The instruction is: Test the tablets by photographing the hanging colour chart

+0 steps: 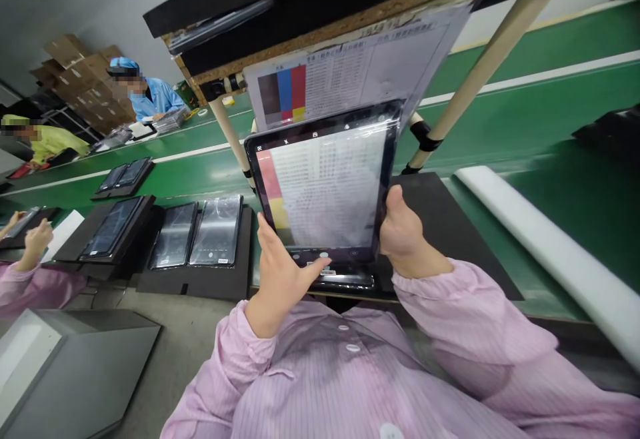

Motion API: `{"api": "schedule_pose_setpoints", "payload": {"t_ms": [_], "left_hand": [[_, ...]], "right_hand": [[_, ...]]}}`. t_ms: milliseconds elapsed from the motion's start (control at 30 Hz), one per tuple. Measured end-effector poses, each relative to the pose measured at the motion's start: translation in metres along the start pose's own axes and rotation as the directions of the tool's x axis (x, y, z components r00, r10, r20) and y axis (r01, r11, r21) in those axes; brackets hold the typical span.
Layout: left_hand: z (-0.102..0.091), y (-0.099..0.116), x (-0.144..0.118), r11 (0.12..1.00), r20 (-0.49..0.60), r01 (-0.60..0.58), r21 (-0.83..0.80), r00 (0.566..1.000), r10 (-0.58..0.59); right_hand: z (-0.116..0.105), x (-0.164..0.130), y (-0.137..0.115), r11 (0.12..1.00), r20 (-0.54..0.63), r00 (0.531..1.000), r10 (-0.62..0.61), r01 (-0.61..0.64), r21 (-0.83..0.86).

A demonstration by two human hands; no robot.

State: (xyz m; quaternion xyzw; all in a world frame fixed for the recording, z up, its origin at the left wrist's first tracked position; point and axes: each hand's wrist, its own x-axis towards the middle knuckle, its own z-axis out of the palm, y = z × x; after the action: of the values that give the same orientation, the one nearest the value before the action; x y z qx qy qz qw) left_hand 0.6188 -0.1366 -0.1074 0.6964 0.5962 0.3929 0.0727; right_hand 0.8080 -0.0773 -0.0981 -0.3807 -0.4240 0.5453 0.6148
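A tablet is held up and tilted in front of me, its lit screen showing a camera view of a printed sheet. My left hand supports its lower left edge, with the thumb over the bottom of the screen by the round shutter button. Around the right edge my right hand is closed, its fingers hidden behind the tablet. Behind it hangs the printed chart with colour blocks and rows of text. Below the held tablet, part of another tablet shows on the dark mat.
Several tablets lie on black foam boards to the left. A white foam bar lies on the green conveyor at right. A shelf frame on posts stands ahead. Co-workers sit at left; a grey box stands on the floor.
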Motion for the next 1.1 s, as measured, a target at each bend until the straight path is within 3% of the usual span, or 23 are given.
{"api": "schedule_pose_setpoints", "payload": {"t_ms": [333,467,533,600,667,733,833,900,1000,1100], "left_hand": [[0.004,0.000,-0.001,0.999,-0.057,-0.034,0.004,0.998,0.034],[0.000,-0.010,-0.001,0.979,-0.060,-0.077,-0.188,0.996,0.066],[-0.004,-0.015,0.002,0.895,-0.093,-0.062,-0.442,0.995,0.023],[-0.005,-0.017,0.008,0.697,-0.070,0.047,-0.716,0.988,-0.138],[-0.004,-0.015,0.014,0.452,0.049,0.192,-0.871,0.950,-0.308],[0.000,-0.009,0.018,0.289,0.160,0.282,-0.915,0.910,-0.383],[0.010,0.003,0.021,0.210,0.223,0.320,-0.924,0.896,-0.384],[0.018,0.010,0.020,0.179,0.265,0.346,-0.921,0.893,-0.362],[0.031,0.019,0.017,0.138,0.342,0.405,-0.904,0.878,-0.334],[0.043,0.030,0.013,0.133,0.387,0.449,-0.884,0.860,-0.331]], "right_hand": [[0.005,0.001,-0.006,0.990,0.050,0.998,0.041,-0.048,0.132],[0.002,-0.001,-0.004,0.991,0.038,0.999,0.033,-0.038,0.129],[0.000,-0.007,-0.005,0.993,0.026,0.999,0.022,-0.024,0.112],[-0.002,-0.016,-0.010,0.996,0.011,1.000,0.002,-0.002,0.090],[-0.005,-0.024,-0.018,0.997,0.022,0.998,-0.067,0.065,0.052],[-0.011,-0.029,-0.031,0.976,0.094,0.973,-0.210,0.215,-0.045],[-0.026,-0.030,-0.053,0.843,0.267,0.880,-0.392,0.460,-0.279],[-0.039,-0.028,-0.065,0.755,0.326,0.846,-0.423,0.527,-0.389],[-0.059,-0.026,-0.074,0.670,0.337,0.833,-0.438,0.553,-0.496],[-0.076,-0.030,-0.075,0.681,0.241,0.883,-0.403,0.465,-0.565]]}}
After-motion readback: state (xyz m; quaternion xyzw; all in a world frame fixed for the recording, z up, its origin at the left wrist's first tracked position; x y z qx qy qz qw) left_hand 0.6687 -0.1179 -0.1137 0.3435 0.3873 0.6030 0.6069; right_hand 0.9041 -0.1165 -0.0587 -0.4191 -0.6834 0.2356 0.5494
